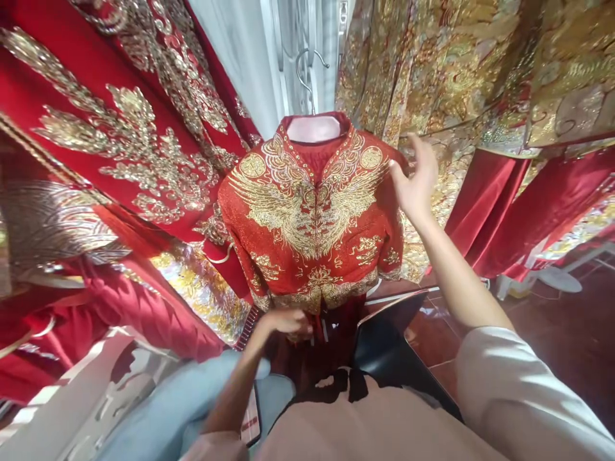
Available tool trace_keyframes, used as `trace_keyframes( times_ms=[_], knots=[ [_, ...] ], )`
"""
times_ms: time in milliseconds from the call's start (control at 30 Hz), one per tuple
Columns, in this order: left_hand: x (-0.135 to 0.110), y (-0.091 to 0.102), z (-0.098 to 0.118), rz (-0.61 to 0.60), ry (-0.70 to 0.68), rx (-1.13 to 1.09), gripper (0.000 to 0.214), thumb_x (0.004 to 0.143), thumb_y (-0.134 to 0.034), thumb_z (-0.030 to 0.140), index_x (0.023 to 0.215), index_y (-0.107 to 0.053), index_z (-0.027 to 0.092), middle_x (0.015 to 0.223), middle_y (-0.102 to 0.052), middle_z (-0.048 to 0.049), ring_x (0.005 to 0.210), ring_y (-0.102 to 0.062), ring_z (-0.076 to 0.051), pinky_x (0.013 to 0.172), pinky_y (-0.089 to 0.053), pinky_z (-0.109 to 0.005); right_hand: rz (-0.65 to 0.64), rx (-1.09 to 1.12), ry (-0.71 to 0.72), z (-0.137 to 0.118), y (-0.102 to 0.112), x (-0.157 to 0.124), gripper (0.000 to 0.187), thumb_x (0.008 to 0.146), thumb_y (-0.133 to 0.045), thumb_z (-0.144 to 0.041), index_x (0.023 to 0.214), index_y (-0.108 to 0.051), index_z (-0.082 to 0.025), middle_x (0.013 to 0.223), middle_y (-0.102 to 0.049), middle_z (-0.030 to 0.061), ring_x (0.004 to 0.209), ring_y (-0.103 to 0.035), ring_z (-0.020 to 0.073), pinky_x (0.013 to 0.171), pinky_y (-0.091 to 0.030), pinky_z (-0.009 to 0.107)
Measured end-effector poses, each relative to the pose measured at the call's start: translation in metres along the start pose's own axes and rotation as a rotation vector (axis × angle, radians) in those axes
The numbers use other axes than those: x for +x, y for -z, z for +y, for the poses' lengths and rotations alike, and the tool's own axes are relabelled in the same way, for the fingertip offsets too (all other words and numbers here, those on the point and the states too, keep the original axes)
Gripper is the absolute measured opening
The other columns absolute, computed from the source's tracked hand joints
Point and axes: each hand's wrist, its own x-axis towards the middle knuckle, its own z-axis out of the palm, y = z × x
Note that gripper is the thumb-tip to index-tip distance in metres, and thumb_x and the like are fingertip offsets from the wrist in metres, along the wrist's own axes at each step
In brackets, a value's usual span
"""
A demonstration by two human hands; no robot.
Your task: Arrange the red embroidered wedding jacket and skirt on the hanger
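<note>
In front of me hangs a short red jacket [307, 237] with gold wing embroidery, a stand collar and a gold-trimmed hem. It is on a metal-hooked hanger [303, 70]. My right hand [419, 176] is beside the jacket's shoulder on the right, thumb near or touching the cloth, fingers apart. Low at the front hem, my left hand [292, 323] is closed, its fingers curled in. What it grips is hidden; dark red cloth and a small pale strip show just past it.
Red gowns with gold beading [158, 141] hang close on the left. Gold embroidered garments [461, 77] hang on the right. A dark flat panel [389, 333] stands below the jacket, near my body. A white stool [560, 280] is on the reddish tiled floor.
</note>
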Motion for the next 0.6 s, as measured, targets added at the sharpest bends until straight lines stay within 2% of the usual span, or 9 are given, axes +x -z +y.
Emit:
trace_keyframes(
  times_ms=[67, 100, 167, 233, 300, 367, 467, 533, 600],
  knots=[
    [-0.025, 0.040, 0.041, 0.090, -0.143, 0.065, 0.031, 0.063, -0.073, 0.053, 0.076, -0.068, 0.026, 0.085, -0.069, 0.0000, 0.090, -0.065, -0.024, 0.088, -0.052, -0.039, 0.022, -0.114, 0.098, 0.035, 0.000, 0.009, 0.056, 0.080, -0.056, -0.054, 0.127, -0.051, -0.024, 0.132, -0.052, 0.0116, 0.128, -0.042, 0.0320, 0.102, -0.035, 0.054],
    [-0.035, 0.061, 0.064, 0.280, -0.359, 0.170, 0.032, 0.074, -0.065, 0.052, 0.091, -0.068, 0.026, 0.100, -0.069, -0.0008, 0.097, -0.064, -0.022, 0.092, -0.050, -0.040, 0.001, -0.127, 0.124, 0.051, -0.002, 0.012, 0.058, 0.082, -0.051, -0.058, 0.128, -0.051, -0.024, 0.133, -0.051, 0.0118, 0.130, -0.040, 0.0320, 0.104, -0.033, 0.055],
    [-0.050, 0.103, 0.107, 0.777, -0.761, 0.325, 0.031, 0.086, -0.052, 0.048, 0.094, -0.067, 0.021, 0.100, -0.070, -0.0040, 0.093, -0.064, -0.019, 0.090, -0.050, -0.041, -0.047, -0.084, 0.130, 0.075, -0.007, 0.019, 0.057, 0.086, -0.039, -0.063, 0.122, -0.054, -0.022, 0.125, -0.057, 0.0119, 0.123, -0.049, 0.0298, 0.102, -0.037, 0.053],
    [-0.054, 0.141, 0.140, 1.087, -0.969, 0.547, 0.035, 0.090, -0.046, 0.044, 0.097, -0.067, 0.016, 0.105, -0.069, -0.0064, 0.103, -0.060, -0.018, 0.099, -0.044, -0.043, -0.069, -0.009, 0.089, 0.090, -0.007, 0.030, 0.060, 0.088, -0.031, -0.066, 0.108, -0.062, -0.019, 0.108, -0.065, 0.0111, 0.109, -0.058, 0.0279, 0.096, -0.043, 0.050],
    [-0.050, 0.172, 0.161, 1.155, -0.939, 0.697, 0.043, 0.088, -0.048, 0.045, 0.107, -0.064, 0.011, 0.114, -0.066, -0.0089, 0.110, -0.057, -0.019, 0.103, -0.040, -0.044, -0.110, 0.062, 0.020, 0.096, -0.004, 0.043, 0.064, 0.086, -0.030, -0.071, 0.092, -0.065, -0.018, 0.093, -0.067, 0.0097, 0.098, -0.062, 0.0267, 0.091, -0.048, 0.048],
    [-0.041, 0.192, 0.169, 1.038, -0.789, 0.712, 0.056, 0.087, -0.044, 0.050, 0.121, -0.056, 0.007, 0.123, -0.062, -0.0104, 0.112, -0.056, -0.019, 0.102, -0.041, -0.042, -0.267, 0.172, -0.077, 0.097, -0.003, 0.054, 0.065, 0.084, -0.032, -0.073, 0.085, -0.066, -0.018, 0.085, -0.068, 0.0085, 0.092, -0.064, 0.0243, 0.086, -0.051, 0.044],
    [-0.028, 0.200, 0.166, 0.854, -0.570, 0.679, 0.069, 0.086, -0.039, 0.058, 0.128, -0.050, 0.005, 0.125, -0.061, -0.0104, 0.109, -0.058, -0.018, 0.095, -0.044, -0.039, -0.542, 0.342, -0.248, 0.099, -0.013, 0.060, 0.066, 0.088, -0.023, -0.070, 0.090, -0.066, -0.019, 0.086, -0.069, 0.0075, 0.086, -0.065, 0.0191, 0.082, -0.053, 0.038],
    [-0.024, 0.193, 0.159, 0.937, -0.524, 0.700, 0.072, 0.082, -0.042, 0.062, 0.126, -0.051, 0.005, 0.123, -0.062, -0.0113, 0.110, -0.058, -0.020, 0.094, -0.043, -0.039, -0.584, 0.371, -0.303, 0.099, -0.022, 0.058, 0.067, 0.091, -0.017, -0.065, 0.094, -0.065, -0.018, 0.087, -0.070, 0.0076, 0.085, -0.066, 0.0172, 0.081, -0.053, 0.036],
    [-0.023, 0.184, 0.152, 1.100, -0.531, 0.724, 0.076, 0.080, -0.043, 0.064, 0.127, -0.050, 0.006, 0.126, -0.060, -0.0127, 0.116, -0.055, -0.022, 0.097, -0.040, -0.042, -0.504, 0.337, -0.294, 0.092, -0.022, 0.054, 0.064, 0.091, -0.021, -0.063, 0.096, -0.065, -0.017, 0.089, -0.070, 0.0082, 0.088, -0.065, 0.0180, 0.085, -0.052, 0.037]
  ],
)
